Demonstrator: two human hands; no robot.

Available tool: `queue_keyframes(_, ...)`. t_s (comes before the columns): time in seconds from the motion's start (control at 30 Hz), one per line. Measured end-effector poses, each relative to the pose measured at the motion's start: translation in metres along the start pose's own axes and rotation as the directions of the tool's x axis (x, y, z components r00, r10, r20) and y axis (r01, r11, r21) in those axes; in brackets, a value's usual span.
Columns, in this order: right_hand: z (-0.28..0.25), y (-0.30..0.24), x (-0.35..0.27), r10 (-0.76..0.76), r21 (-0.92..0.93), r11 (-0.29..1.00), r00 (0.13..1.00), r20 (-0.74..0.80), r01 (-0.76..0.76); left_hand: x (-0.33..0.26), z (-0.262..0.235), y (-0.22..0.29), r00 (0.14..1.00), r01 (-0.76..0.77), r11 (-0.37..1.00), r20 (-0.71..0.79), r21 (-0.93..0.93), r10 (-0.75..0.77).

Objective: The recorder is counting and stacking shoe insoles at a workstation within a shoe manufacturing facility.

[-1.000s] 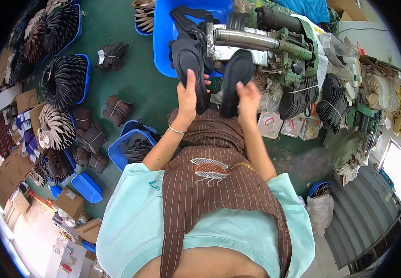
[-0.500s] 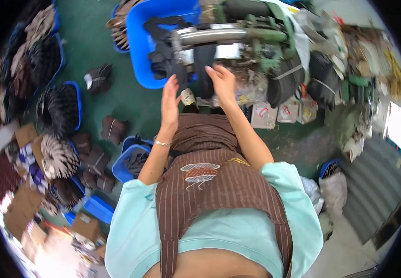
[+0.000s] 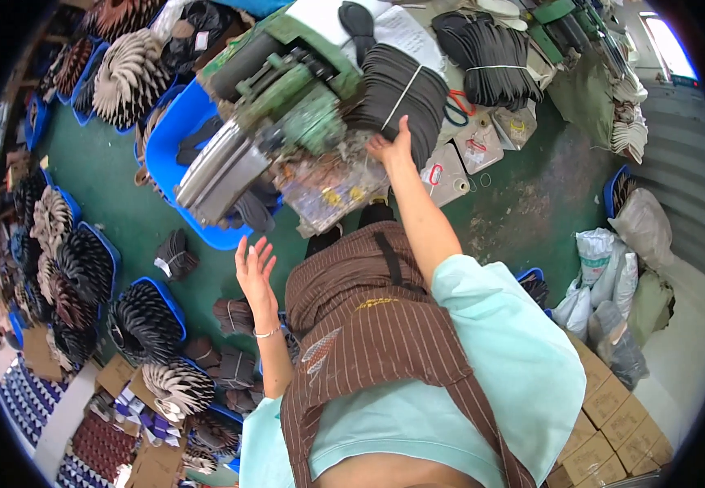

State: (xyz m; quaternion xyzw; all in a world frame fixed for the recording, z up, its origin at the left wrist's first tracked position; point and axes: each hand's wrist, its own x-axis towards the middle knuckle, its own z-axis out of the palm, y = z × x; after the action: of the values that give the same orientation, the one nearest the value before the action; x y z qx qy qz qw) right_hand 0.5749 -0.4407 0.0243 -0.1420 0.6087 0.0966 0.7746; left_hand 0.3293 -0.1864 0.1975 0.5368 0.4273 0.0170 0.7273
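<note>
My right hand (image 3: pixel 390 145) reaches forward and rests on a banded bundle of black shoe insoles (image 3: pixel 397 93) lying on the green machine (image 3: pixel 287 106); whether the fingers grip it is unclear. My left hand (image 3: pixel 255 264) hangs in the air over the green floor with fingers spread and nothing in it. It is below the blue tub (image 3: pixel 177 142) that sits under the machine's metal rollers (image 3: pixel 222 167). I wear a brown striped apron over a light teal shirt.
More banded black insole bundles (image 3: pixel 491 57) lie at the back right. Blue bins of fanned insoles (image 3: pixel 145 313) line the left floor. Small dark bundles (image 3: pixel 175 256) lie loose on the floor. Sacks (image 3: pixel 604 268) and cardboard boxes (image 3: pixel 604 415) stand at right.
Both hands let go of the black insoles at the rollers. My right hand moved right onto the bundle; my left hand dropped back, empty. The view swung leftward.
</note>
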Motion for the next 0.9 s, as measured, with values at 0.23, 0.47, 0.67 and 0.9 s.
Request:
queue_keyframes(0.23, -0.004, -0.023, 0.027, -0.028, 0.020, 0.999, 0.986, -0.161, 0.032, -0.015, 0.115, -0.007, 0.979, -0.015, 0.961, 0.202, 0.278, -0.043)
queue_keyframes(0.47, -0.119, -0.135, -0.074, 0.138, -0.461, 0.883, 0.987, 0.088, -0.083, 0.017, 0.234, -0.017, 0.818, -0.529, 0.772, 0.454, 0.351, 0.354)
queue_keyframes(0.67, -0.131, -0.190, -0.135, 0.062, -0.483, 0.872, 0.964, 0.259, 0.073, 0.044, 0.301, 0.013, 0.657, 0.395, 0.914, 0.667, 0.090, -0.350)
queue_keyframes(0.9, -0.105, -0.213, -0.147, 0.022, -0.705, 0.679, 0.955, 0.297, 0.204, -0.019, 0.327, 0.028, 0.631, 0.239, 0.920, 0.671, 0.310, -0.390)
